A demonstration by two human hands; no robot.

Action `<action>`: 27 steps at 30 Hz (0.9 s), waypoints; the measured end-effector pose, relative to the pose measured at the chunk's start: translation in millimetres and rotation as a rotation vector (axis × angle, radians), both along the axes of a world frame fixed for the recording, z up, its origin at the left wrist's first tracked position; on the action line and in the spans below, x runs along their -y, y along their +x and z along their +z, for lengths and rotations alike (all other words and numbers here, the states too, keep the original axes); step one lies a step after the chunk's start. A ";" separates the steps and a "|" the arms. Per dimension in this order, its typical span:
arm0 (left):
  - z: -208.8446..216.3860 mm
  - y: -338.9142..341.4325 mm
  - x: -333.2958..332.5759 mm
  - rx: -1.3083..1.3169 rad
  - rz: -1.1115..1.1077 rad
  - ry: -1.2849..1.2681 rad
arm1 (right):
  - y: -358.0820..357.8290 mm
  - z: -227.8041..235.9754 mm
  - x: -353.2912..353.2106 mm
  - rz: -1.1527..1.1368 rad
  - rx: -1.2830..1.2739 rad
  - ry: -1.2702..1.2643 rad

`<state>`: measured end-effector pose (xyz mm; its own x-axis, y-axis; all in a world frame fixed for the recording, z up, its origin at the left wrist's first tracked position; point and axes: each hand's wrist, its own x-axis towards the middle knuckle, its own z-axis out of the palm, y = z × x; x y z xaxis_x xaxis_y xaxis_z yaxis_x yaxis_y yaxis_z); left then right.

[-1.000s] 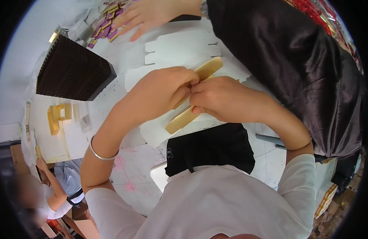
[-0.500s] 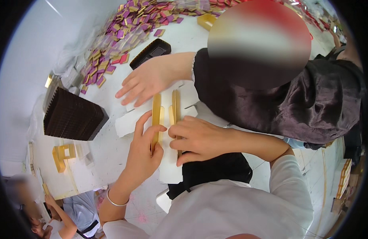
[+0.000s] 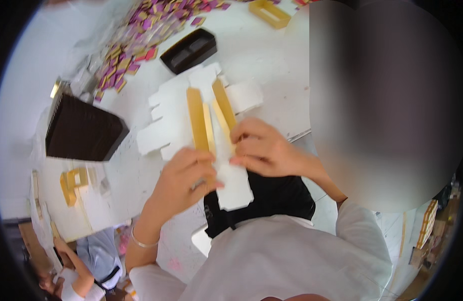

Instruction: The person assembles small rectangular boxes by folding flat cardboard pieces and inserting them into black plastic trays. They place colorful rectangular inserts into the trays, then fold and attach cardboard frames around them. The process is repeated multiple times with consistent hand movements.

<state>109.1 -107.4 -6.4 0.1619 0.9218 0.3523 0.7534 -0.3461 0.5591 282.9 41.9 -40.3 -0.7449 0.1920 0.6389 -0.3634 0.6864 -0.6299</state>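
Note:
A flat cardboard box blank [image 3: 235, 186], white on its upper face, lies in front of me, its near end over my lap. Two gold side walls [image 3: 195, 118] are folded up along it and spread apart towards the near end. My left hand [image 3: 186, 178] is curled at the near end of the left gold wall, slightly blurred. On the other side my right hand [image 3: 264, 148] pinches the near end of the right gold wall, fingers bent around its edge. Under the blank, other white blanks [image 3: 159, 133] lie on the table.
A stack of dark brown trays [image 3: 83, 130] stands on the left, beside gold card frames [image 3: 73, 183]. Further back are a single dark tray [image 3: 191, 50], a gold open frame [image 3: 269, 14] and a pile of purple and gold pieces [image 3: 123, 60]. A co-worker [image 3: 78, 271] is at lower left.
The other person's hand over the table has gone from the blanks, and a blurred mass fills the right side. The gold walls now splay apart at the near end, and both hands have shifted.

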 end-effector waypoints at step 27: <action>-23.5 9.4 -20.2 0.075 0.282 0.202 | -228.7 118.9 30.1 -0.116 -0.174 0.651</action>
